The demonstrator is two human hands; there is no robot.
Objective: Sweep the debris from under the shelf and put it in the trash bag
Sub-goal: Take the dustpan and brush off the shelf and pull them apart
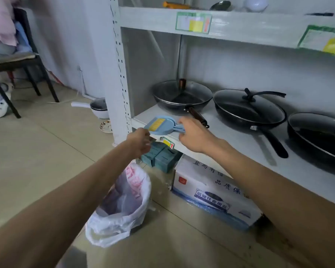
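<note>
White metal shelving [230,136] carries the blue dustpan and brush set [160,125] at its front-left corner, the right hand [193,135] curled around its handles, the left hand [140,141] loosely closed, empty, at its rim; lift level, trash bag [122,206] gaping below.

Right hand [193,137] hides the dustpan [159,125] handle; rightmost pan [317,136] cut off

Pale blue dustpan [159,126], yellow comb

2 bare forearms, no sleeves visible; left hand [140,142], right hand [193,137] ungloved.
</note>
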